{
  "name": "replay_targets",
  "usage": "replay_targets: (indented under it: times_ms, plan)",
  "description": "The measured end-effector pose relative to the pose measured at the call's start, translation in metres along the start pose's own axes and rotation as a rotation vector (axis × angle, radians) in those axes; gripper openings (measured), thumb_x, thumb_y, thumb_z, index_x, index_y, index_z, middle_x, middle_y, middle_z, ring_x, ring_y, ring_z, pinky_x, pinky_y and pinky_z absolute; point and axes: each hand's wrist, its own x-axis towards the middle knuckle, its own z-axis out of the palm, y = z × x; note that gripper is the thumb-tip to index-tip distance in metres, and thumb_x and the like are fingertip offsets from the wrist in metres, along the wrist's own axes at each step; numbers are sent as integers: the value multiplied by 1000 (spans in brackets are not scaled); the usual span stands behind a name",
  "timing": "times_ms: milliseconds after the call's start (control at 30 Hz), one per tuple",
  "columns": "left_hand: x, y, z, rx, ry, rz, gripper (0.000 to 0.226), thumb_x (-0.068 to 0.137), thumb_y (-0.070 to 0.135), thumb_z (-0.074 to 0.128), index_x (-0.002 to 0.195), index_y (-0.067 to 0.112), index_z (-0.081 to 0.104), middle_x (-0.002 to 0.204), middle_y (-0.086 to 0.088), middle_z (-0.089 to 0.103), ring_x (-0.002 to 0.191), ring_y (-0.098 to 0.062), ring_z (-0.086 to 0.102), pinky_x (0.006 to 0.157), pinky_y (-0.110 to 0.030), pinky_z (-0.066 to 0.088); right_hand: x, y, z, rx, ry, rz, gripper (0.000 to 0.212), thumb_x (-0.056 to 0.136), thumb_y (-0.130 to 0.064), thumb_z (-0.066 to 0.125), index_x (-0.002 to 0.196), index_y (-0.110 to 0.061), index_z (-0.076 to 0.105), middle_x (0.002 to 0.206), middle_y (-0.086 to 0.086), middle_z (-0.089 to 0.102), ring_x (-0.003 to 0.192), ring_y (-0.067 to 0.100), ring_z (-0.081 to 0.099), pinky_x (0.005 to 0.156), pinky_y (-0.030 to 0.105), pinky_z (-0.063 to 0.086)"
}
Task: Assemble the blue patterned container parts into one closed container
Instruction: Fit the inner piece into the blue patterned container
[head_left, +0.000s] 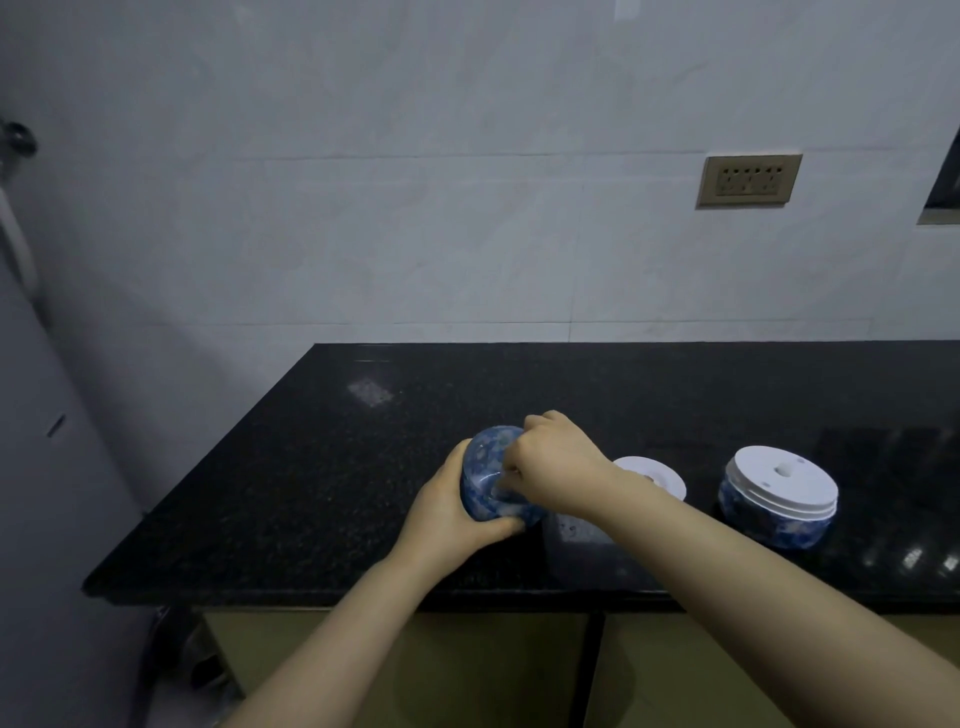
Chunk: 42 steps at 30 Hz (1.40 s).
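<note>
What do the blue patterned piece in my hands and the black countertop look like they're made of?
Blue patterned piece: looks like glazed ceramic or glossy plastic, judging by the shiny highlights on its mottled blue-and-white surface; the view leaves it open. Countertop: looks like polished black granite or similar stone, given the fine pale speckles and mirror-like reflections.

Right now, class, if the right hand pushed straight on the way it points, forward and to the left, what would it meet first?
The blue patterned container part: the right hand already seems to touch it, while the left hand holds it from the other side.
</note>
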Motion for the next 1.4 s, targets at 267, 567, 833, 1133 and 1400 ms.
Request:
replay_targets:
  times_ms: [267,567,833,1133,1400]
  plan:
    - [1,-4,1,13,24,-26,74,49,50,77,100,77,32,97,45,55,93,27,49,67,4,40,-2,0,-3,57,6,29,29,89,-27,50,65,-12,55,52,-3,34,78,21,35,73,30,27]
    - [0,-3,1,5,10,-33,73,49,49,77,100,77,33,97,52,52,93,27,49,67,5,38,1,1,-3,33,-37,90,47,91,-36,48,49,-17,37,54,-3,36,81,20,33,74,28,22]
    - [2,-13,1,11,8,-47,78,57,38,82,106,70,31,104,41,51,93,34,43,68,8,36,-8,18,8,562,267,132,31,93,-34,47,107,-15,66,105,4,66,104,20,51,84,33,43]
    - [17,-17,0,48,11,-91,80,57,39,84,123,44,40,119,18,39,105,1,43,85,-18,35,-17,25,54,1057,253,348,47,93,-29,50,137,-14,42,144,5,46,129,17,44,104,27,36]
    - [19,-20,-1,116,14,-194,109,55,46,82,143,28,20,144,3,39,130,-18,40,101,-33,38,-18,20,56,1114,217,343,52,95,-36,44,143,-19,31,152,0,33,138,15,32,105,24,26]
